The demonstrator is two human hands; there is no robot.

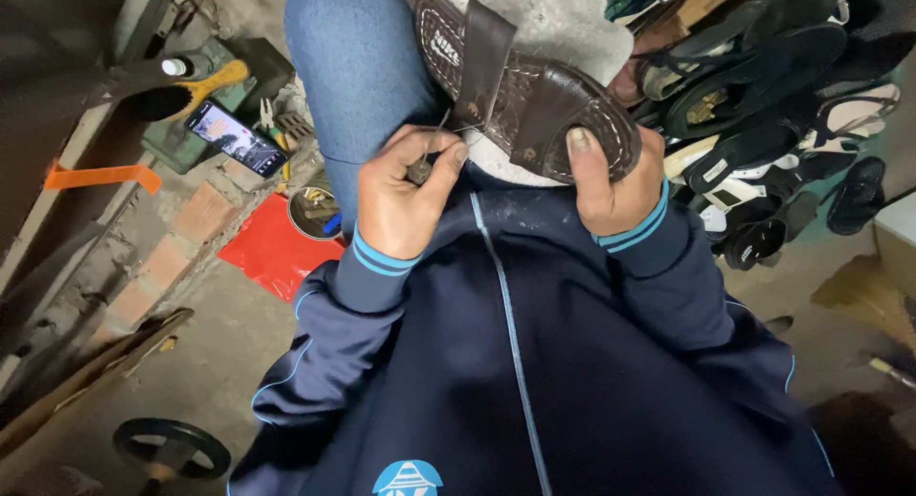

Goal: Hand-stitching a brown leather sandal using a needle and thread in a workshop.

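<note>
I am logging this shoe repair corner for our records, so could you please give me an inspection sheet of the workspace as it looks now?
Surface: no bench; work rests on the person's lap, over a blue-jeaned knee.
Job's things: brown leather sandal with white stitching, sole side down on the lap; a small awl-like tool with thread at its edge.
Clutter: phone with lit screen, brush, round tin, red sheet on the floor.
Grippers: left hand pinches the tool; right hand grips the sandal's end.
Cables: nothing seen.
Surroundings: pile of dark shoes to the right, brick ledge to the left, black wheel on the floor.
</note>
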